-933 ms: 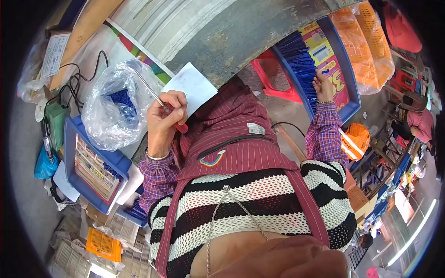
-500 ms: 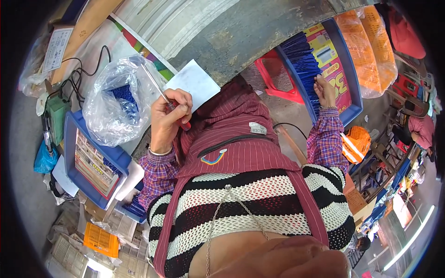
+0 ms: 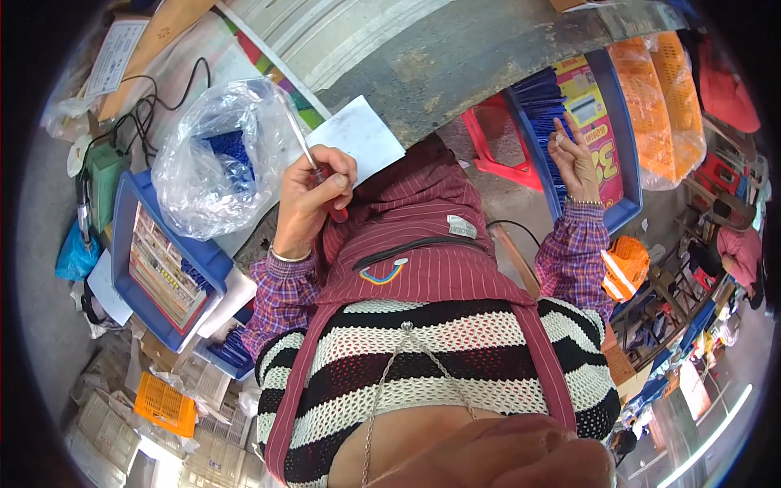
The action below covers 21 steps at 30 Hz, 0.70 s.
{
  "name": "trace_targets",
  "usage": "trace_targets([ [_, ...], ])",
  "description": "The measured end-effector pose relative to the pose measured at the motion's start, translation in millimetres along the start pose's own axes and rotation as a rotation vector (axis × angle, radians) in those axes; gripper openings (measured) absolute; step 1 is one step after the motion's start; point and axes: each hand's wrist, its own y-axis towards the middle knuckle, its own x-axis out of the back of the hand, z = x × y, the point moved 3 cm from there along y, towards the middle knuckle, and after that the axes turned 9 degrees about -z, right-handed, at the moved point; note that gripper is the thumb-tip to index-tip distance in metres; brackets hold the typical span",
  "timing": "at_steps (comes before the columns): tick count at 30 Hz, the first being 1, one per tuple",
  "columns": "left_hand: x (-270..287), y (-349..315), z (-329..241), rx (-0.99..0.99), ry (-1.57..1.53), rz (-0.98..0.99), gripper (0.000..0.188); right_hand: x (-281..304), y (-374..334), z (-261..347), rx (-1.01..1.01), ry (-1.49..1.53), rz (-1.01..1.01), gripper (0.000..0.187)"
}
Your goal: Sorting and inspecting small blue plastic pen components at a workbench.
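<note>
The left hand point(image 3: 317, 191), left of the middle of the frame, is wrapped around the red handle of a screwdriver point(image 3: 302, 138), whose metal shaft points up and left. The right hand point(image 3: 574, 163), at the upper right, is over a blue tray point(image 3: 625, 106) with its fingers partly bent; one cannot tell if it pinches anything. Thin blue sticks point(image 3: 541, 110) fill the tray's left side. White paper point(image 3: 366, 138) is just beside the left hand. At the upper left, a clear plastic bag point(image 3: 183, 199) holds blue bits point(image 3: 232, 159).
</note>
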Motion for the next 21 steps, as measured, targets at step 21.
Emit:
trace_targets([
  [21, 6, -2, -3, 0.043, 0.009, 0.008, 0.015, -128, -67, -65, -0.396, -0.067, 0.418, 0.047],
])
